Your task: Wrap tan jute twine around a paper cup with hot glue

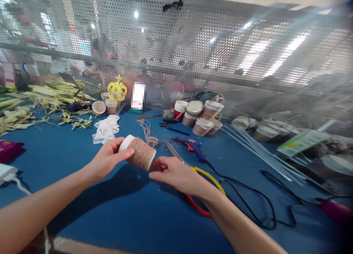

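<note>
A paper cup wrapped in brown twine (142, 153) lies tilted on its side in the air, its white rim toward the left. My left hand (117, 154) is closed around the rim end, with the thumb across the near side. Close to the cup's other end is my right hand (168, 173), its fingers curled in; whatever they may hold is hidden. Behind the cup, loose strands of twine (147, 130) lie on the blue table. Large scissors with yellow and red handles (209, 176) rest partly under my right hand and forearm.
A blue glue gun (193, 145) with a black cord lies right of centre. Several wrapped cups (202, 125) stand behind it, near clear glue sticks (256, 151). Dry husks (55, 94), a crumpled white cloth (107, 129) and a yellow crown (117, 89) are left. Perforated metal mesh (165, 44) borders the back.
</note>
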Action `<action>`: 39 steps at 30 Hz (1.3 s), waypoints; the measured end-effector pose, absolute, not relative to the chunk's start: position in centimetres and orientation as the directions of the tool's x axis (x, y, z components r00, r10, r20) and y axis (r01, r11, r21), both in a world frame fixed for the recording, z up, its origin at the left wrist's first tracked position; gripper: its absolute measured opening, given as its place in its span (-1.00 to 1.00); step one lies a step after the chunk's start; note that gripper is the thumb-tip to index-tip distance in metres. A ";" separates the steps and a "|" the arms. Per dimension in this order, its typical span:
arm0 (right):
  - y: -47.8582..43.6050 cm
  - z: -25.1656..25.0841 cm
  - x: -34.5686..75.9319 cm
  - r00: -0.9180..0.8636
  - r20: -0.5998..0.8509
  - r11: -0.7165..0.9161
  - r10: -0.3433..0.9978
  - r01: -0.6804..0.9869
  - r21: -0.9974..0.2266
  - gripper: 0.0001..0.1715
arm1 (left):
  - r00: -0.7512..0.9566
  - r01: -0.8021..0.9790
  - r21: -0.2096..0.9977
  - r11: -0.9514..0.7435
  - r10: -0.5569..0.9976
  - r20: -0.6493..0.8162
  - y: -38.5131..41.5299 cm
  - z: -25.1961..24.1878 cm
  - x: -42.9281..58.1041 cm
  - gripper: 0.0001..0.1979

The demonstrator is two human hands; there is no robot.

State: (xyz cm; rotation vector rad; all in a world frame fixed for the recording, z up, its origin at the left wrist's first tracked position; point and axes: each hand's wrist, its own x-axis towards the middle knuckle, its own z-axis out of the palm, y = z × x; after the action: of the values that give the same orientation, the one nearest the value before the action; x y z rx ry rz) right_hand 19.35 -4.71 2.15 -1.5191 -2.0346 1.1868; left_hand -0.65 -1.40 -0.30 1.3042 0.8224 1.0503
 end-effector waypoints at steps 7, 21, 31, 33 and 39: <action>-5.9 4.6 20.5 -0.588 -0.377 0.111 0.715 0.628 -0.770 -0.77 | 0.197 -0.395 0.919 -0.011 0.976 0.097 -0.3 0.1 -1.0 -0.77; -4.4 1.6 18.9 -0.433 -0.160 -0.013 0.887 0.324 -0.946 -0.39 | 0.647 0.158 0.951 -0.267 0.755 0.104 -4.5 -0.2 0.3 -0.91; -0.9 3.7 15.8 -0.420 -0.005 0.088 0.908 0.203 -0.975 -0.83 | 0.780 0.176 0.953 -0.248 0.626 0.019 -4.9 -0.3 0.6 -0.89; 0.4 4.2 14.5 -0.424 0.018 0.143 0.905 0.263 -0.954 -0.89 | 0.788 0.156 0.952 -0.262 0.614 0.040 -4.9 -0.4 0.7 -0.87; 6.1 3.9 12.0 -0.277 -0.019 0.082 0.961 0.349 -0.934 -0.77 | 0.814 0.112 0.954 -0.278 0.576 0.072 -4.9 -0.6 0.8 -0.84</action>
State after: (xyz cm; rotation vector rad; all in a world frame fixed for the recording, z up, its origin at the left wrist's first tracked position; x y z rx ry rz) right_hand 11.96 6.14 3.95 -1.3040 -1.7100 1.1941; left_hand 0.78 -4.92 -0.63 1.8211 0.5258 0.4905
